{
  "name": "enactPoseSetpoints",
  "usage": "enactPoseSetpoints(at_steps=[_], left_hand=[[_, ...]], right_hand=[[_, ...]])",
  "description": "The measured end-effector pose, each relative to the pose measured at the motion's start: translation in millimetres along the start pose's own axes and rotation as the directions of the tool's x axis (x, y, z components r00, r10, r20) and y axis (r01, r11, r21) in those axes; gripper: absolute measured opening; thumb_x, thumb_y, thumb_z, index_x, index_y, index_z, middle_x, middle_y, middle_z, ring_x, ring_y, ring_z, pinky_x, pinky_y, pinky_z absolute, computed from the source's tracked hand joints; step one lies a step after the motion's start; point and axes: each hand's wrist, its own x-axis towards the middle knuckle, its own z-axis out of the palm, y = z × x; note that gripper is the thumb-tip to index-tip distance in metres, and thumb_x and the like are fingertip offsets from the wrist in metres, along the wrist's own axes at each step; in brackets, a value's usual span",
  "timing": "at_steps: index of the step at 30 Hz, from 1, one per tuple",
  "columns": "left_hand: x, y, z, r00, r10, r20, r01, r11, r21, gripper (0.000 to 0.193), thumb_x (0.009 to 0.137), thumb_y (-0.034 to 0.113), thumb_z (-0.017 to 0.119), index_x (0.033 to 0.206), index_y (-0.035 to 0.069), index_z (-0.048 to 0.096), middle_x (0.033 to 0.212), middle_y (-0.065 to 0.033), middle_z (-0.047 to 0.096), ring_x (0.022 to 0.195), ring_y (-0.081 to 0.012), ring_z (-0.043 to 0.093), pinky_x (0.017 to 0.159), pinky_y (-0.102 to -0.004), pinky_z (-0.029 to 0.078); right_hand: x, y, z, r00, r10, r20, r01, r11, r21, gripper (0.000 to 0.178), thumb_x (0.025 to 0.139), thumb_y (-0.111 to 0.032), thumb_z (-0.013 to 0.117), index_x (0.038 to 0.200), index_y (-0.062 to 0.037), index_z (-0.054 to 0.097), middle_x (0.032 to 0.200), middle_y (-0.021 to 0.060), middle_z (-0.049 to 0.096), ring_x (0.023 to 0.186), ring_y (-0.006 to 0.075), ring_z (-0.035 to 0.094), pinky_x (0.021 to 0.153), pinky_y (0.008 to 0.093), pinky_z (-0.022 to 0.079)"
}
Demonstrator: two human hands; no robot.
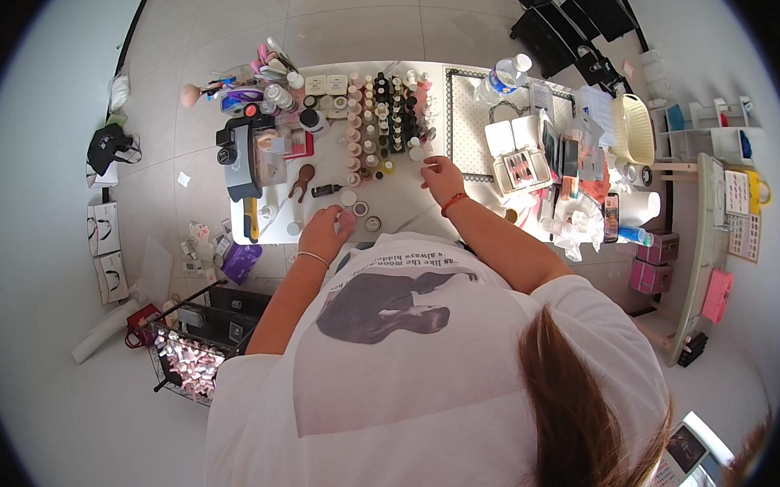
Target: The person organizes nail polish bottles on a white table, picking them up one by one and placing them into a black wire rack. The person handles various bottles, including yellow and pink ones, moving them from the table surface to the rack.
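Head view: left hand (322, 235) pinches a pink jar (347, 221); right hand (441, 180) angles leftward, fingers curled, grip unclear.

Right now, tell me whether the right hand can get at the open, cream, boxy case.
Probably yes: the right hand is left of the open, cream, boxy case, with nothing tall visible between them, just the flat, dotted white mat.
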Motion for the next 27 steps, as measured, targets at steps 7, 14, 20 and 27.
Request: enactPoseSetpoints(at_steps=[7, 14, 20, 27], left_hand=[[-0.5, -0.2, 5.7, 0.998, 0.060, -0.025, -0.058, 0.995, 0.075, 0.041, 0.079, 0.025, 0.076, 0.115, 0.013, 0.058, 0.104, -0.0114, 0.063, 0.098, -0.0328, 0.063, 0.080, -0.0429, 0.052], [0.5, -2.9, 3.9, 0.997, 0.074, -0.026, -0.073, 0.996, 0.055, 0.034, 0.083, 0.027, 0.072, 0.112, 0.014, 0.059, 0.101, -0.0128, 0.063, 0.093, -0.0376, 0.063, 0.079, -0.0470, 0.052], [0.7, -10.1, 3.2, 0.994, 0.097, -0.044, -0.096, 0.995, 0.027, 0.032, 0.085, 0.029, 0.070, 0.109, 0.012, 0.058, 0.097, -0.0134, 0.064, 0.091, -0.0371, 0.064, 0.076, -0.0468, 0.052], [5.8, -12.1, -4.6, 0.988, 0.137, -0.069, -0.140, 0.990, -0.028, 0.029, 0.086, 0.029, 0.067, 0.107, 0.010, 0.058, 0.094, -0.0131, 0.064, 0.090, -0.0362, 0.064, 0.076, -0.0454, 0.052]], right_hand=[[-40.7, 5.1, 16.7, 0.718, -0.439, 0.541, 0.667, 0.657, -0.352, 0.035, 0.082, -0.020, 0.071, 0.115, -0.0103, 0.064, 0.099, 0.0142, 0.065, 0.092, 0.0322, 0.065, 0.081, 0.0413, 0.052], [-52.9, -15.6, 37.2, 0.575, -0.278, 0.769, 0.806, 0.351, -0.476, 0.041, 0.083, -0.024, 0.071, 0.123, -0.0182, 0.060, 0.110, 0.0133, 0.059, 0.098, 0.0336, 0.065, 0.083, 0.0436, 0.053], [-53.3, -8.9, 45.2, 0.565, -0.288, 0.773, 0.823, 0.265, -0.503, 0.033, 0.085, -0.028, 0.068, 0.116, -0.0180, 0.062, 0.108, 0.0127, 0.060, 0.096, 0.0323, 0.066, 0.080, 0.0443, 0.054], [-54.9, -4.6, 45.6, 0.668, -0.247, 0.702, 0.740, 0.323, -0.590, 0.025, 0.085, -0.024, 0.064, 0.108, -0.0139, 0.063, 0.107, 0.0138, 0.060, 0.096, 0.0329, 0.066, 0.080, 0.0439, 0.054]])
